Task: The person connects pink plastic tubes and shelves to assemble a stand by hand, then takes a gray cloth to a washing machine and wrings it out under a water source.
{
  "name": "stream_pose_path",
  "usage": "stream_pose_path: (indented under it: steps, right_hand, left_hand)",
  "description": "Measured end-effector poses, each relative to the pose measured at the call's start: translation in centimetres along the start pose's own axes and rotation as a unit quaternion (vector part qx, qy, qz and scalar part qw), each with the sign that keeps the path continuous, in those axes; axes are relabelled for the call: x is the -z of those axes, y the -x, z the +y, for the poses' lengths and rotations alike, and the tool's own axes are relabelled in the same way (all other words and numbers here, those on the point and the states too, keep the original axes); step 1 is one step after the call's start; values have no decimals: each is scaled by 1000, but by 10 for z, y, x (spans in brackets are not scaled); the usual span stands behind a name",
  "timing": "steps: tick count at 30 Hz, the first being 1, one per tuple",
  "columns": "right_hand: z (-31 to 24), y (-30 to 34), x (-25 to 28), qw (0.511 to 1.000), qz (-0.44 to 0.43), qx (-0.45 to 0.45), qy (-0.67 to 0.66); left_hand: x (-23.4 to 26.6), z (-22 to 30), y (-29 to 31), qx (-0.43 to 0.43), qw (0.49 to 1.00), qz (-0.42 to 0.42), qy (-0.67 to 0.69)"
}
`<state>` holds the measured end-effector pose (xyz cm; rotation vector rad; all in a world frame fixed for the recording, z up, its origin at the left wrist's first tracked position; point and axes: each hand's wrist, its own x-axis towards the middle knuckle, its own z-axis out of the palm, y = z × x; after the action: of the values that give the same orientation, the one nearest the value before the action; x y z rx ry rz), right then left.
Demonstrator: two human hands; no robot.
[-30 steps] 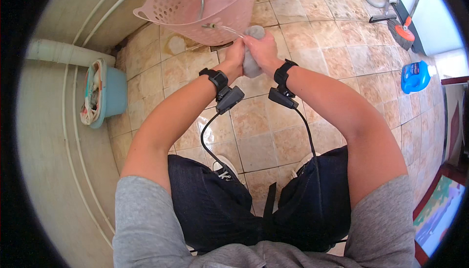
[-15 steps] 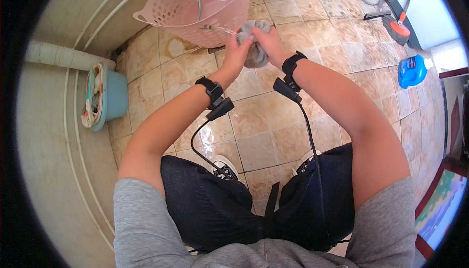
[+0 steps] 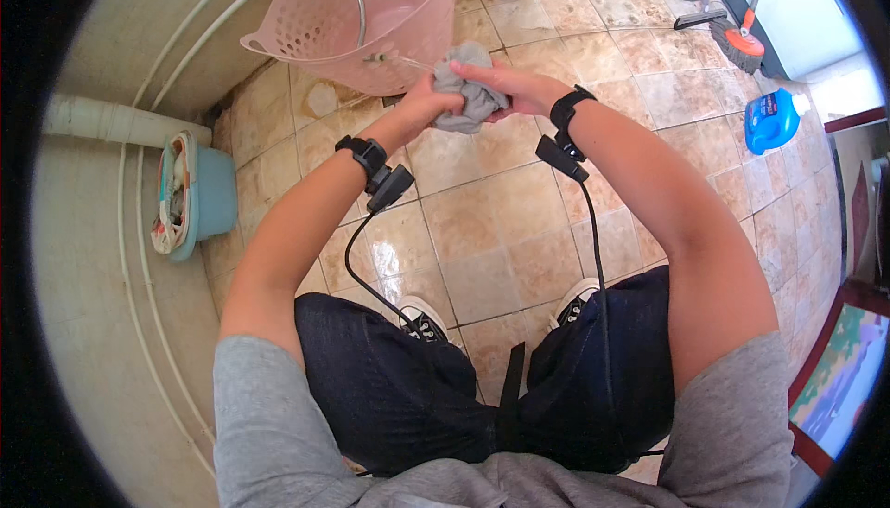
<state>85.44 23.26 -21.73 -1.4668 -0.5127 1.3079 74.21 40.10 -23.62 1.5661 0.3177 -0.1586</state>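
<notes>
Gripping a bunched grey cloth (image 3: pixel 471 95) from both sides: left hand (image 3: pixel 425 105) closed around its near end, right hand (image 3: pixel 519 91) clamped over the far end, fingers wrapped across the top. The cloth sits between the two fists, held up just in front of a pink perforated laundry basket (image 3: pixel 371 17) that is tilted against the wall. Black wrist straps on both forearms, cables trailing down to the lap. Beige tiled floor (image 3: pixel 501 221) underneath. To the left, a small teal tub (image 3: pixel 199 197) with rags in it, beside a white pipe (image 3: pixel 102 119). To the right, a blue detergent bottle (image 3: pixel 771 120); further back, an orange scrub brush (image 3: pixel 740 44).
</notes>
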Motion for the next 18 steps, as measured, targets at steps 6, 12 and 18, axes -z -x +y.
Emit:
stream_pose_path:
  steps: [6, 12, 18]
  right_hand:
    - [-8, 11, 16, 991, -82, -51, -97]
    - [18, -35, -17, 957, 110, 96, -251]
    - [39, -46, -31, 921, 245, 157, -259]
  left_hand:
    - [-14, 19, 11, 59, 980, -76, 173]
    - [-7, 9, 2, 114, 988, -13, 106]
    - [-39, -4, -14, -103, 977, 168, 82]
